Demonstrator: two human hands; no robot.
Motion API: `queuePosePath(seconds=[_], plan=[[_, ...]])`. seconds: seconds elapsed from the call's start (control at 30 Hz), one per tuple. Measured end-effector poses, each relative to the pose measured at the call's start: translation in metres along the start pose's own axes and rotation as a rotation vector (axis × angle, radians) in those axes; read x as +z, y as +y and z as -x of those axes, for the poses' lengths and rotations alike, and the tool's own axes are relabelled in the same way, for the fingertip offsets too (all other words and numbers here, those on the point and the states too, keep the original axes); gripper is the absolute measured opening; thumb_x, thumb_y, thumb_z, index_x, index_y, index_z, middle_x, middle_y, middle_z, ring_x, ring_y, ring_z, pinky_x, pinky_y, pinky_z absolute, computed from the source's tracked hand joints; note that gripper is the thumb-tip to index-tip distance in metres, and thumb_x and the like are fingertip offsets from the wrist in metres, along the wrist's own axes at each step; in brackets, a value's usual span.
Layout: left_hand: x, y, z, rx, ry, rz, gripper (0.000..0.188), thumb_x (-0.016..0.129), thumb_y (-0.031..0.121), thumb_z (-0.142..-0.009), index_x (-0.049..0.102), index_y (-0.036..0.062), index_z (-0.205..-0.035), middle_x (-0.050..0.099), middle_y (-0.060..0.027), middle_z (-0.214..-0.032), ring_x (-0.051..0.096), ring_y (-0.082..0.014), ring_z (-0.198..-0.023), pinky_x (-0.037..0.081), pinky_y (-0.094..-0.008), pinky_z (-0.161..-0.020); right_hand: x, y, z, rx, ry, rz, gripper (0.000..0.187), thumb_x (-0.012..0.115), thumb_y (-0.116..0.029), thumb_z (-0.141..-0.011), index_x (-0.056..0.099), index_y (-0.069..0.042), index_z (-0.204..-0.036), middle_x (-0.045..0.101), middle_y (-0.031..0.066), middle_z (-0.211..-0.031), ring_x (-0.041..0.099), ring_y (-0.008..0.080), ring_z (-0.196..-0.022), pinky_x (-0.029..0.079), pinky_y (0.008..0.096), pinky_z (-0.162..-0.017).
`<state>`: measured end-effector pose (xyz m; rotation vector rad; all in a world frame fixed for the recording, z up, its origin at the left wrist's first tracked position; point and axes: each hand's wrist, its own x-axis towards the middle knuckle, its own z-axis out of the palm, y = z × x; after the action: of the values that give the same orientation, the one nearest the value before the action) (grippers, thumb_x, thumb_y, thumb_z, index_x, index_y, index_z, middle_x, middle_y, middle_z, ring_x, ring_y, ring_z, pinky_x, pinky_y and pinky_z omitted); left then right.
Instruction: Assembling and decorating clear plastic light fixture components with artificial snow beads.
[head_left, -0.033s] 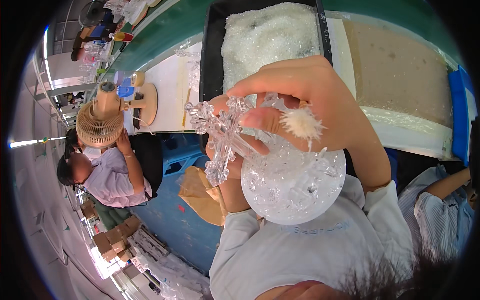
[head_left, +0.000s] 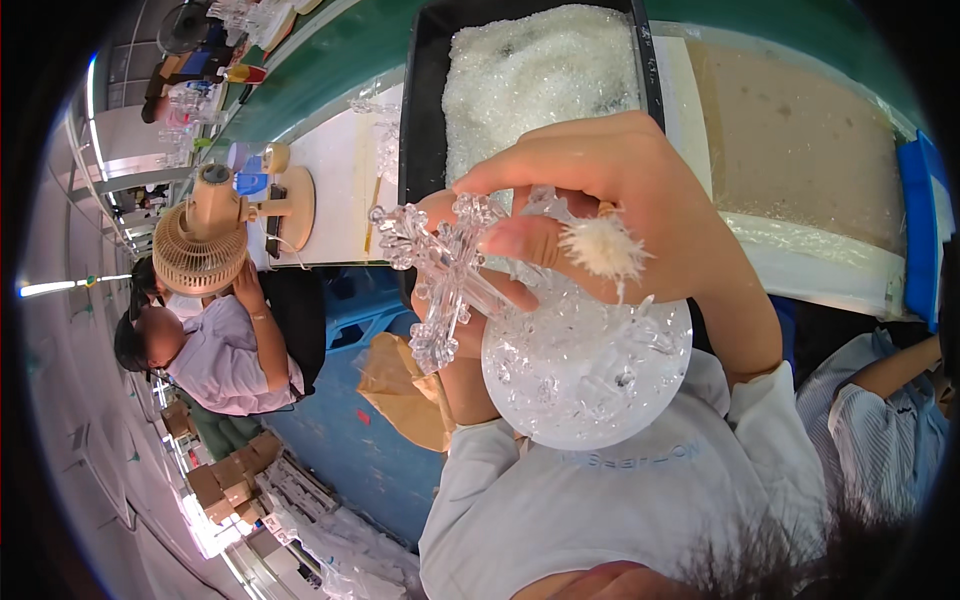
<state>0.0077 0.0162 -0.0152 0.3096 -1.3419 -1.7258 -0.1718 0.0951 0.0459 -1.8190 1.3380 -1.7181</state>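
Note:
A clear ornate cross (head_left: 465, 275) with knobbed arm ends is held up before my chest. My left hand (head_left: 470, 335), mostly hidden behind it, is closed around its lower part. My right hand (head_left: 650, 190) reaches over from the right, its thumb and fingers bent together at the cross's side. A small brush (head_left: 605, 245) with white splayed bristles is tucked in that hand, most of its handle hidden. Just below the hands is a round frosted white piece (head_left: 590, 400) with clear bits on it; whether it joins the cross I cannot tell.
Beyond my hands a black tray (head_left: 408, 130) holds a heap of clear granules (head_left: 540, 75). A tan board (head_left: 800, 130) and blue bin (head_left: 920, 230) lie right. Left are a beige fan (head_left: 205, 240) and a seated person (head_left: 230, 350); another person's sleeve (head_left: 870, 410) is at right.

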Motion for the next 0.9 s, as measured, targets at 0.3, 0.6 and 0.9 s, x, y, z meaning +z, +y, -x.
queuePosePath(seconds=[0.3,0.6,0.9], plan=[[-0.001,0.003,0.003,-0.016,-0.005,0.014,0.037,0.071,0.012,-0.079,0.052,0.0060,-0.111,0.056,-0.0159,-0.112,0.057,-0.0296,-0.105,0.049,-0.0401,-0.092,0.009,0.006,-0.002,-0.055,0.094,-0.032,0.026,0.076,-0.022,-0.078,0.071,-0.007,-0.098,0.068,0.0059,-0.078,0.054,0.0162,-0.056,0.036,0.0259,-0.048],[-0.012,0.007,-0.012,-0.216,0.074,0.389,0.033,0.069,0.014,-0.083,0.050,0.0060,-0.109,0.056,-0.0167,-0.111,0.057,-0.0299,-0.104,0.048,-0.0403,-0.094,-0.007,-0.004,-0.001,-0.094,0.137,0.133,0.031,0.077,-0.016,-0.073,0.072,-0.006,-0.103,0.062,0.0045,-0.069,0.049,0.0134,-0.052,0.031,0.0248,-0.045],[-0.002,0.014,0.013,0.127,0.249,-0.071,0.019,0.071,0.003,-0.081,0.053,0.0002,-0.078,0.063,-0.0257,-0.106,0.065,-0.0256,-0.090,0.052,-0.0387,-0.086,-0.013,-0.015,-0.002,-0.294,0.376,0.319,0.037,0.077,-0.008,-0.069,0.071,0.002,-0.104,0.064,0.0078,-0.068,0.059,0.0131,-0.055,0.031,0.0225,-0.043]])
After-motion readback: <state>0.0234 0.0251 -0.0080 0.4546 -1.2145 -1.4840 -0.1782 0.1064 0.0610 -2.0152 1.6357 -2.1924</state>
